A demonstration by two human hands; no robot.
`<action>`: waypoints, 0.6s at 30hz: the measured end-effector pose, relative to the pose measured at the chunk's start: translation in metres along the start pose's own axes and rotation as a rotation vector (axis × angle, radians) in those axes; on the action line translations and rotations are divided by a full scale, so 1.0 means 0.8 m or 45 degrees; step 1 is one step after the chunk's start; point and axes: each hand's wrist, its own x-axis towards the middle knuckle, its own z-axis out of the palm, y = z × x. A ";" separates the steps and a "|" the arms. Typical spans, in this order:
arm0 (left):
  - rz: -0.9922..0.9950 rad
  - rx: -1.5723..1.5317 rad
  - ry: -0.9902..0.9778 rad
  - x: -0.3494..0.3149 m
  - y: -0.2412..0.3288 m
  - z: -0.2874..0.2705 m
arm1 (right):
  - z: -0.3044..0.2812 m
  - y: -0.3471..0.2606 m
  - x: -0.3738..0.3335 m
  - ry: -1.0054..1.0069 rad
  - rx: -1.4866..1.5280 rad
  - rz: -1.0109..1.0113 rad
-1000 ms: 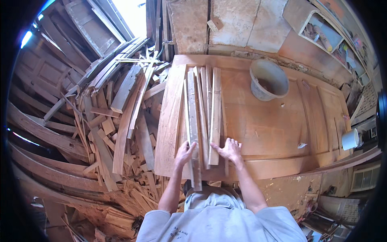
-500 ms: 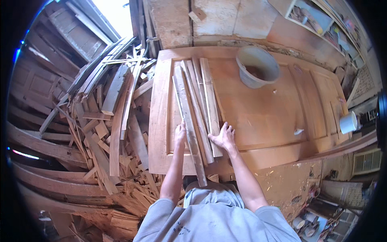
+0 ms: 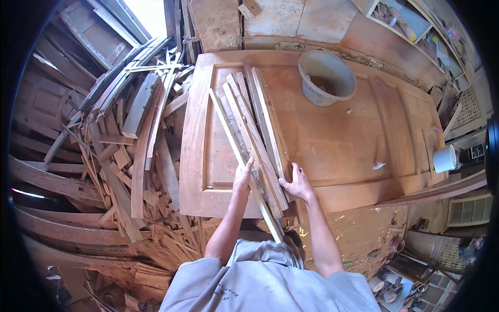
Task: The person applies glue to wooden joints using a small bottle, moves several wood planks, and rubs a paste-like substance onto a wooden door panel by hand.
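Several long wooden strips [image 3: 255, 139] lie side by side as a loose bundle on a brown panelled door [image 3: 332, 140]. My left hand [image 3: 243, 176] is closed around the outermost strip on the left, a pale narrow one [image 3: 227, 126], which is tilted up on its edge. The near end of that strip sticks out past the door's near edge, towards my body. At the bundle's right side, my right hand [image 3: 298, 184] rests against the outer strip [image 3: 271, 119], thumb and fingers apart. Part of the right fingers' contact is hidden.
A grey bucket [image 3: 326, 78] with brown residue stands on the far part of the door. A white cup-like container [image 3: 445, 158] sits at its right end. Scrap boards [image 3: 139, 151] are heaped on the left. A shelf [image 3: 400, 21] hangs at the far right.
The pale strip on the left has turned onto its edge in my left hand, and the strips lie at a greater slant. Both hands have shifted slightly right relative to the door.
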 end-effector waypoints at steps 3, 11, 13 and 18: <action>0.068 0.047 -0.004 0.010 -0.007 -0.011 | -0.018 0.008 0.000 -0.034 0.217 -0.093; -0.032 0.261 0.028 0.029 -0.005 -0.025 | -0.049 -0.002 0.072 0.368 0.269 -0.049; -0.025 0.265 -0.007 0.033 -0.003 -0.029 | -0.047 -0.036 0.087 0.321 0.085 0.021; -0.137 0.096 -0.048 0.043 0.006 -0.046 | -0.052 -0.116 0.097 -0.026 -0.223 0.171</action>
